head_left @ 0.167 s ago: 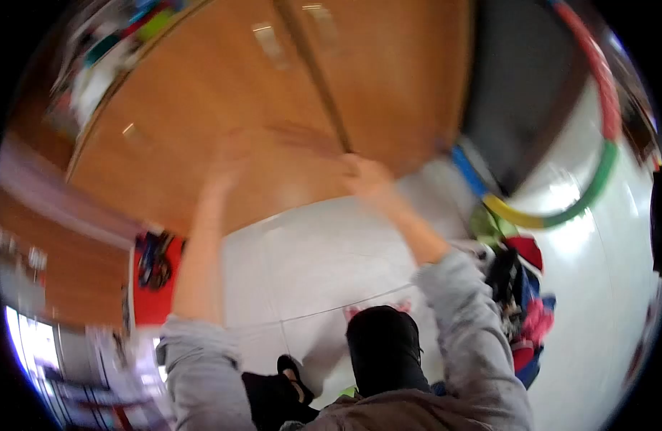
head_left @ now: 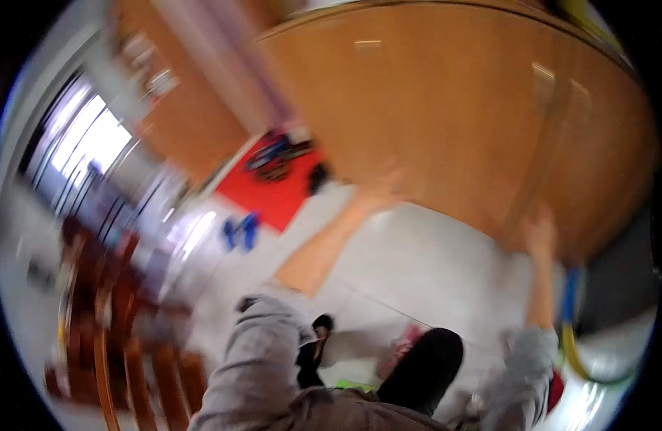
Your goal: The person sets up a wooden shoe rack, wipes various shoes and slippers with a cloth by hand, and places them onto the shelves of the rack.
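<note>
Both my hands reach out in front of a wooden cabinet [head_left: 431,100] with pale handles. My left hand [head_left: 381,190] is near the cabinet's lower edge, blurred by motion, its fingers smeared. Further right, my right hand [head_left: 540,233] is near the cabinet's lower right part and is blurred too. Nothing can be made out in either hand, and whether they touch the cabinet cannot be told.
A red mat [head_left: 273,190] with dark shoes lies left of the cabinet, with blue slippers [head_left: 241,231] beside it. Wooden furniture [head_left: 130,345] stands at the lower left. A coloured hoop [head_left: 569,345] is at the right.
The view has swung left, so the cabinet and hoop sit further right and the mat, slippers and wooden furniture show more. My hands have moved apart in the picture.
</note>
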Demonstrator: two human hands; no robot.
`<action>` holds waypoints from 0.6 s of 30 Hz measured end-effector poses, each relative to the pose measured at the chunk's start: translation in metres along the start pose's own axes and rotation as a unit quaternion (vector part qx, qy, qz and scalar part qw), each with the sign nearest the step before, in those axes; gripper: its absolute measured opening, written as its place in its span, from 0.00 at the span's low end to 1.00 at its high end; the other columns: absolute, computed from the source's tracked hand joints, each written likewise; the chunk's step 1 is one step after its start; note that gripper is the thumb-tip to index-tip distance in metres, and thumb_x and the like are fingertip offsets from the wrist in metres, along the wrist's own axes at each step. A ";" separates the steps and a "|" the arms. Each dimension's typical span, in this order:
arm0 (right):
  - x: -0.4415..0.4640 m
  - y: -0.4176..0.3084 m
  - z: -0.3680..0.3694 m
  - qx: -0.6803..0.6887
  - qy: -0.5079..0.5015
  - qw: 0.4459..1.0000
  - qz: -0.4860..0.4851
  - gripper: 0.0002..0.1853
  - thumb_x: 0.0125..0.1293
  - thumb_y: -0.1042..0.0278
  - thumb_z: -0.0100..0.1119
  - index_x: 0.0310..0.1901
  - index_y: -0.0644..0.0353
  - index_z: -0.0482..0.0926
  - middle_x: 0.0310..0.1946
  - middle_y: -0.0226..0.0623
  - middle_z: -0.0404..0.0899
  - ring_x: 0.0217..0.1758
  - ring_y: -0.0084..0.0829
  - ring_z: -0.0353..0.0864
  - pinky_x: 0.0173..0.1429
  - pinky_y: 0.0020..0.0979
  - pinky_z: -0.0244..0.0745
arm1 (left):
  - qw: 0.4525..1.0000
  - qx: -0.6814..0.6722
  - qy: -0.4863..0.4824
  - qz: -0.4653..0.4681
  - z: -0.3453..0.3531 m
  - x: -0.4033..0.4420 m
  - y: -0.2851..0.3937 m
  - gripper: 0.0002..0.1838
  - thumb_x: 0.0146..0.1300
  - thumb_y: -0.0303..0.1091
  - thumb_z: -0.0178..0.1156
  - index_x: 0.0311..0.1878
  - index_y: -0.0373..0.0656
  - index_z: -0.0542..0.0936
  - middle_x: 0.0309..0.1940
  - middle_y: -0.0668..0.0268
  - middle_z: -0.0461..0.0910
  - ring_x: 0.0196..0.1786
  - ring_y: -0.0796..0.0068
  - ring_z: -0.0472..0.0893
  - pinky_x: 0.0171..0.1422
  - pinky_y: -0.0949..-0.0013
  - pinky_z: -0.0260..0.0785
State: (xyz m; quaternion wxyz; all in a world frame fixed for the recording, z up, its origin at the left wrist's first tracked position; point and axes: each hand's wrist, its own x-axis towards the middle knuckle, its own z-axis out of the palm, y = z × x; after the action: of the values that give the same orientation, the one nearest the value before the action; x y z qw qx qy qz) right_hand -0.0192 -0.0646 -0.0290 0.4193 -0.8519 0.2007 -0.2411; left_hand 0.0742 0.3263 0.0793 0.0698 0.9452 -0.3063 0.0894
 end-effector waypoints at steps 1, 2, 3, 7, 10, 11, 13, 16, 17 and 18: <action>0.019 0.037 -0.002 -0.043 0.028 0.997 -0.053 0.32 0.59 0.63 0.57 0.65 0.57 0.59 0.63 0.44 0.62 0.64 0.40 0.64 0.65 0.39 0.61 | 0.992 -0.110 0.012 -0.064 0.013 -0.050 -0.012 0.35 0.55 0.45 0.62 0.64 0.45 0.63 0.65 0.52 0.59 0.67 0.55 0.59 0.71 0.59 0.50; 0.017 -0.011 -0.020 0.011 -0.015 0.999 -0.034 0.30 0.62 0.65 0.54 0.65 0.58 0.59 0.64 0.44 0.62 0.64 0.40 0.64 0.65 0.38 0.60 | 0.970 -0.206 0.056 -0.119 0.010 -0.109 -0.023 0.35 0.54 0.44 0.63 0.64 0.45 0.63 0.65 0.53 0.60 0.67 0.56 0.59 0.71 0.59 0.50; -0.004 -0.043 -0.016 0.050 -0.047 0.998 -0.005 0.28 0.64 0.68 0.51 0.65 0.59 0.59 0.64 0.45 0.61 0.64 0.39 0.64 0.65 0.37 0.60 | 0.952 -0.221 0.088 -0.195 0.016 -0.178 -0.045 0.34 0.54 0.44 0.63 0.64 0.45 0.64 0.64 0.53 0.61 0.67 0.58 0.60 0.70 0.60 0.51; -0.051 -0.075 0.068 0.020 -0.182 0.960 -0.211 0.24 0.62 0.69 0.53 0.60 0.63 0.64 0.60 0.45 0.65 0.60 0.38 0.68 0.63 0.34 0.62 | 0.814 -0.192 0.214 -0.505 0.018 -0.469 -0.142 0.33 0.52 0.43 0.65 0.61 0.45 0.68 0.58 0.58 0.70 0.55 0.70 0.74 0.58 0.65 0.67; -0.091 -0.109 0.135 -0.033 -0.335 0.927 -0.165 0.23 0.58 0.73 0.56 0.57 0.63 0.69 0.57 0.45 0.68 0.55 0.39 0.71 0.59 0.35 0.66 | 0.668 -0.129 0.252 -0.688 -0.042 -0.649 -0.156 0.31 0.48 0.43 0.68 0.55 0.40 0.72 0.51 0.53 0.74 0.52 0.59 0.74 0.58 0.61 0.66; -0.125 -0.137 0.138 -0.037 -0.369 0.912 -0.175 0.23 0.57 0.72 0.57 0.56 0.62 0.69 0.57 0.45 0.68 0.54 0.40 0.71 0.58 0.35 0.67 | 0.613 -0.090 0.336 -0.709 -0.037 -0.720 -0.159 0.32 0.49 0.42 0.67 0.56 0.38 0.69 0.47 0.55 0.75 0.48 0.62 0.76 0.47 0.60 0.71; -0.173 -0.171 0.164 -0.030 -0.429 0.884 -0.181 0.23 0.56 0.71 0.59 0.54 0.61 0.70 0.56 0.45 0.69 0.52 0.40 0.71 0.55 0.36 0.69 | 0.463 -0.193 0.543 -0.674 -0.120 -0.742 -0.092 0.34 0.50 0.37 0.66 0.59 0.35 0.65 0.43 0.58 0.73 0.42 0.69 0.76 0.30 0.66 0.71; -0.223 -0.178 0.214 0.001 -0.480 0.856 -0.194 0.22 0.55 0.70 0.59 0.53 0.61 0.71 0.55 0.44 0.70 0.51 0.39 0.71 0.54 0.36 0.70 | 0.338 -0.147 0.670 -0.644 -0.179 -0.835 -0.071 0.40 0.51 0.36 0.67 0.64 0.35 0.57 0.48 0.57 0.68 0.41 0.69 0.75 0.29 0.70 0.71; -0.231 -0.183 0.223 0.017 -0.479 0.852 -0.211 0.22 0.55 0.70 0.59 0.53 0.62 0.71 0.54 0.43 0.70 0.50 0.38 0.71 0.54 0.35 0.69 | 0.314 -0.152 0.710 -0.612 -0.191 -0.859 -0.067 0.42 0.51 0.38 0.67 0.65 0.36 0.55 0.49 0.56 0.68 0.42 0.68 0.75 0.30 0.69 0.72; -0.235 -0.189 0.229 0.033 -0.476 0.849 -0.228 0.22 0.55 0.70 0.59 0.53 0.62 0.71 0.54 0.43 0.70 0.50 0.38 0.71 0.54 0.35 0.69 | 0.292 -0.158 0.747 -0.575 -0.199 -0.882 -0.064 0.44 0.52 0.39 0.67 0.66 0.36 0.52 0.50 0.56 0.67 0.43 0.67 0.74 0.32 0.68 0.73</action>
State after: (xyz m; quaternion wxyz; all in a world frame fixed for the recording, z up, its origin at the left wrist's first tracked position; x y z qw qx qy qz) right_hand -0.0492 0.3124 -0.0546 0.4249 -0.8697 -0.2311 0.0986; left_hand -0.6150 0.9144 0.0816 0.4505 0.3743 0.4925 0.6437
